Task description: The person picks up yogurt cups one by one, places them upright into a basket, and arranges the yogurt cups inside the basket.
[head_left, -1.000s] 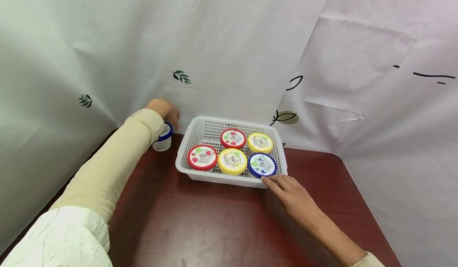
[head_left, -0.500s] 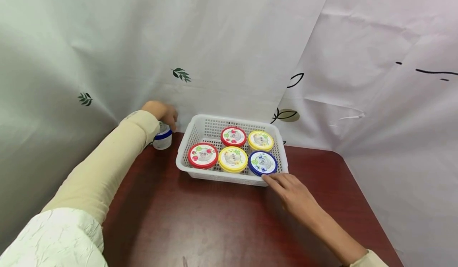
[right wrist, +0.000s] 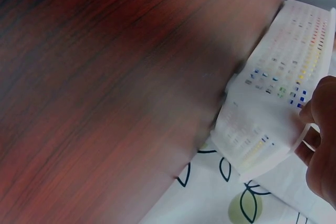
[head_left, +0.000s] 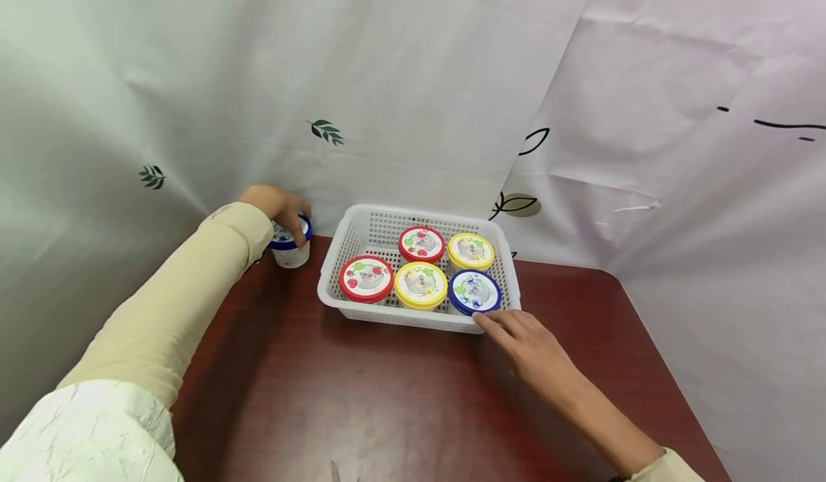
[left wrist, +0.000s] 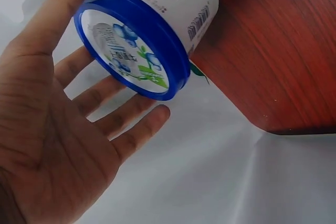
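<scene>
At the back left of the table a white tub with a blue lid (head_left: 292, 242), printed with blueberries, stands upright. Over it reaches my left hand (head_left: 274, 206); in the left wrist view the thumb and spread, fairly straight fingers of that left hand (left wrist: 68, 124) lie about the lid (left wrist: 131, 51). Whether they press on it I cannot tell. My right hand (head_left: 532, 349) holds the near right corner of a white plastic basket (head_left: 400, 315), fingers bent over the rim; the right wrist view shows this right hand (right wrist: 323, 135) from the side.
Inside the basket stand two red-lidded tubs (head_left: 366, 279), two yellow-lidded tubs (head_left: 421, 285) and one blue-lidded tub (head_left: 475, 292). The dark red wooden table (head_left: 387, 403) meets a pale printed cloth (head_left: 413, 95) behind.
My left hand has shifted left and down over the blue-lidded tub, its fingers now at the lid. The right hand stays on the basket rim. The view tilts slightly.
</scene>
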Demonstrator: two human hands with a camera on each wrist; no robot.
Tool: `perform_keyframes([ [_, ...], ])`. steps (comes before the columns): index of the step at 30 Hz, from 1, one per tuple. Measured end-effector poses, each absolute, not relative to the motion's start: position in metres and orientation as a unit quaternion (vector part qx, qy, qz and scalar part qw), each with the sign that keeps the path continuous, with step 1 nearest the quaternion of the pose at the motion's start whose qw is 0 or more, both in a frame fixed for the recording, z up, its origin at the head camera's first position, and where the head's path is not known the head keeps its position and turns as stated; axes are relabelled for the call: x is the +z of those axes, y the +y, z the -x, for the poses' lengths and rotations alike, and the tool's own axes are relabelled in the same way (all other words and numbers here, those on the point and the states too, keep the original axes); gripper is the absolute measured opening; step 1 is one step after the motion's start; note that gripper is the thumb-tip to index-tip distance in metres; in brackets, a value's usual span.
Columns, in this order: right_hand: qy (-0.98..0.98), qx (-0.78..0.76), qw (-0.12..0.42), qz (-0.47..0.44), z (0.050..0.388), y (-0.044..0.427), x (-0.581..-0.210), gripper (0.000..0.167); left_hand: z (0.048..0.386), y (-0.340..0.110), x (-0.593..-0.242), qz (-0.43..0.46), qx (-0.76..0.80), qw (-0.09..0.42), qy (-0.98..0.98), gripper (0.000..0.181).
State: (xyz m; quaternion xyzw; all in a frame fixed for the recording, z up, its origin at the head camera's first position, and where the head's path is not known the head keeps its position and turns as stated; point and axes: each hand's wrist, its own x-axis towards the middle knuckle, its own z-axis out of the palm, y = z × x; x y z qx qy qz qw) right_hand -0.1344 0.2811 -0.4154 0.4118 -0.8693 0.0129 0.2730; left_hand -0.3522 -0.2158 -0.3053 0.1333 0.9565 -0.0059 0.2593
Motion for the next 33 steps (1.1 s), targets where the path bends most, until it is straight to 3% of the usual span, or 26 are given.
perform_keyframes([
  [15,-0.87,0.011,0.274,-0.409,0.134,0.281,-0.415,0.069,0.36,-0.221,-0.307,-0.124,0.024,0.285,0.95,0.09],
  [33,-0.868,0.007,0.277,-0.412,0.135,0.281,-0.415,0.066,0.361,-0.212,-0.282,-0.124,-0.014,0.297,0.946,0.096],
])
